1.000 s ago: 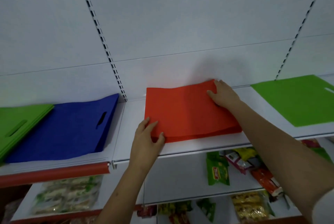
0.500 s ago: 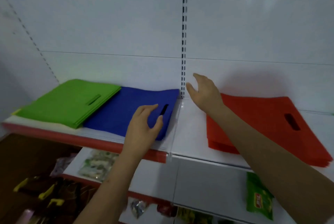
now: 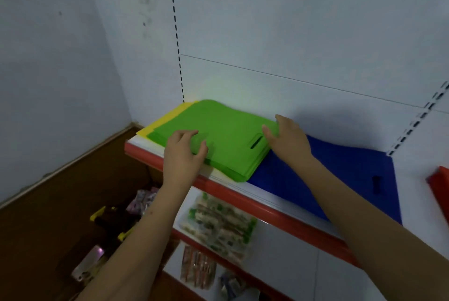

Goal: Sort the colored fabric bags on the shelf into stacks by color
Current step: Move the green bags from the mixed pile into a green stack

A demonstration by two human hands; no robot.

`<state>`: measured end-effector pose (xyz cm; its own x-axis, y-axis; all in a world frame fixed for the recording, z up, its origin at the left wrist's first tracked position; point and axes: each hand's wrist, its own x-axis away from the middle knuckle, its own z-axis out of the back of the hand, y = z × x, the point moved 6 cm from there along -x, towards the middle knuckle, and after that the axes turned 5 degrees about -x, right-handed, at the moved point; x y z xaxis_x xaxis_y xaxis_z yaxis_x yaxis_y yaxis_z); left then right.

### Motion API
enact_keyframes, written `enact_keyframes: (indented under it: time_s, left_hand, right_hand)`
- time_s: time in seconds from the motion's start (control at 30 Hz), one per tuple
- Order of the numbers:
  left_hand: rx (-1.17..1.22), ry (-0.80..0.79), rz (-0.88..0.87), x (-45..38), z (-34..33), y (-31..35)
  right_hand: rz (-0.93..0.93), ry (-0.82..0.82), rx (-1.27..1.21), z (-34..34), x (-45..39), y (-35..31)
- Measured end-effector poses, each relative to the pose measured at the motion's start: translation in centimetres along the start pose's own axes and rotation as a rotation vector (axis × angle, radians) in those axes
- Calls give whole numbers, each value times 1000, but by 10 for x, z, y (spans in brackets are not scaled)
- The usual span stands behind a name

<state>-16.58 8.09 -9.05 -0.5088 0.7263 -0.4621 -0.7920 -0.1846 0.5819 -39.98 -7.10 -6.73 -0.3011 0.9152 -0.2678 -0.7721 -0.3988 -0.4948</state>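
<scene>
Both hands are on the stack of flat green fabric bags (image 3: 226, 140) at the shelf's (image 3: 245, 195) left end: left hand (image 3: 183, 154) has its fingers curled over the front edge, right hand (image 3: 288, 140) rests loosely spread by the handle slot. A yellow fabric bag (image 3: 165, 118) peeks out underneath, and the flat blue fabric bags (image 3: 345, 179) sit just beside on the right, tucked under the green corner

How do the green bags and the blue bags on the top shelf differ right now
The green bags have both hands on them, the left hand at the front edge and the right hand by the handle slot; the blue bags are crossed only by the right forearm. The green bags overlap the blue bags' left end and cover a yellow bag; the blue bags lie underneath. Both are flat, with a cut-out handle slot.
</scene>
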Motion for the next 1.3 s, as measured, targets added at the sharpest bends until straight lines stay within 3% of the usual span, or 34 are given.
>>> enact_keyframes:
  time_s: [0.1,0.23,0.43,0.53,0.63,0.83,1.07,1.3]
  left_hand:
    - [-160,35,64,-26,-1,-37]
    - [-289,-53,111,-43,-16,-72]
    - [-279,-3,115,-48,-19,-83]
    - [-259,-11,28,-51,-17,-69]
    - [-121,-41,47,-49,-10,-54]
    - [278,-11,71,-24,3,28]
    - [408,-97,-46,46,-27,157]
    - [464,-179,-263,181,-78,326]
  right_hand:
    - [-107,-33,71,-30,-12,-17]
    - [-172,-123,145,-71,-21,-38]
    - [44,-6,171,-81,-29,-62]
    - [62,-10,178,-78,-28,-67]
    - [36,18,108,-63,-27,-65]
    - [-69,84,-136,12,-4,-30]
    - [-175,197,-22,140,70,74]
    - [-280,328,97,282,222,224]
